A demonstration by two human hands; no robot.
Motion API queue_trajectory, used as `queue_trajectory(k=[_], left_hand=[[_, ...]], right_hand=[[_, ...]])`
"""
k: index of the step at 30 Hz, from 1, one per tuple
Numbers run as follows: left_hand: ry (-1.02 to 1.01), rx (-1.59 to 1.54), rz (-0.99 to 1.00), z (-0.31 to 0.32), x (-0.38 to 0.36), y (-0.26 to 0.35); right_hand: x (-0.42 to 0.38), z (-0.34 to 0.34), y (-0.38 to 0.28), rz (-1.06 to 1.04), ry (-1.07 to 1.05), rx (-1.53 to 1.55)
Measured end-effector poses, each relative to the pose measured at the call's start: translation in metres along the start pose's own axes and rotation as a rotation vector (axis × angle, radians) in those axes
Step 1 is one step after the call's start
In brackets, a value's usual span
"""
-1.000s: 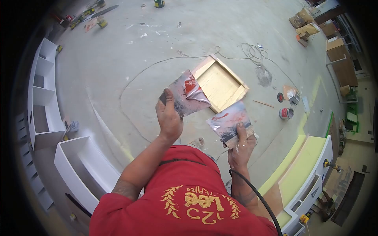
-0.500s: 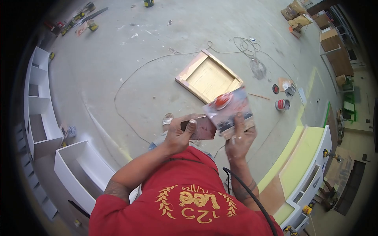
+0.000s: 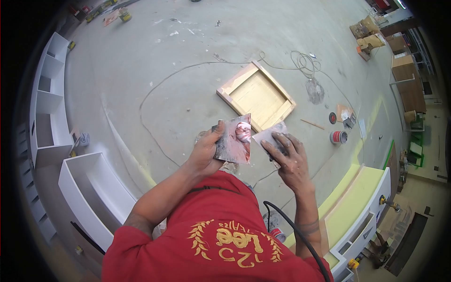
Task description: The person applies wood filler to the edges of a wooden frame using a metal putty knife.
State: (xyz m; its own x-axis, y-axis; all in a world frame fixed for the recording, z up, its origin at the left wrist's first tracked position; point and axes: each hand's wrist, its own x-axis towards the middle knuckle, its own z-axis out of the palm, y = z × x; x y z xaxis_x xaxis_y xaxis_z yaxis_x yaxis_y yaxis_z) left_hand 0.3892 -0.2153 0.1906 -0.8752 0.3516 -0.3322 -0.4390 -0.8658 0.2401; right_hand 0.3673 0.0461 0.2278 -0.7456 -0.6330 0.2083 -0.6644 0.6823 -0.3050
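My left hand (image 3: 206,149) grips a flat, square putty spreader (image 3: 230,149) by its left side, thumb on top. A lump of whitish-pink putty (image 3: 243,132) with red streaks sits on its upper right part. Just to the right, my right hand (image 3: 290,159) is closed on a second flat spreader (image 3: 278,128), pale and smeared, fingers laid over its face. The two spreaders are close, edge towards edge. Beyond them on the floor lies a shallow wooden frame panel (image 3: 258,93) with a recessed middle.
An open can (image 3: 338,137) and a round dark lid (image 3: 332,118) stand to the right. A thin cable (image 3: 162,82) loops over the floor. White cabinets (image 3: 89,192) are on my left; a yellow-green panelled cabinet (image 3: 350,188) is on my right. A black hose (image 3: 296,225) passes over my right arm.
The putty lump was on the right-hand spreader and now lies on the left-hand one. My left hand has turned its spreader face up; the right hand has turned over, back of the hand showing.
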Motion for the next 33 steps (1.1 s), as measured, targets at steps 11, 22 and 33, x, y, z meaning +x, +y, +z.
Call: queue_trajectory(k=[11,22,33], left_hand=[[0.212,0.888,0.361,0.002,0.001,0.010],[0.084,0.227,0.138,0.006,-0.012,0.017],[0.023,0.078,-0.068,0.001,-0.002,-0.002]], right_hand=[[0.041,-0.054,-0.033,-0.243,-0.225,-0.147],[0.035,0.015,-0.027,-0.260,0.193,0.067],[0.021,0.078,-0.027,-0.345,0.572,0.371]])
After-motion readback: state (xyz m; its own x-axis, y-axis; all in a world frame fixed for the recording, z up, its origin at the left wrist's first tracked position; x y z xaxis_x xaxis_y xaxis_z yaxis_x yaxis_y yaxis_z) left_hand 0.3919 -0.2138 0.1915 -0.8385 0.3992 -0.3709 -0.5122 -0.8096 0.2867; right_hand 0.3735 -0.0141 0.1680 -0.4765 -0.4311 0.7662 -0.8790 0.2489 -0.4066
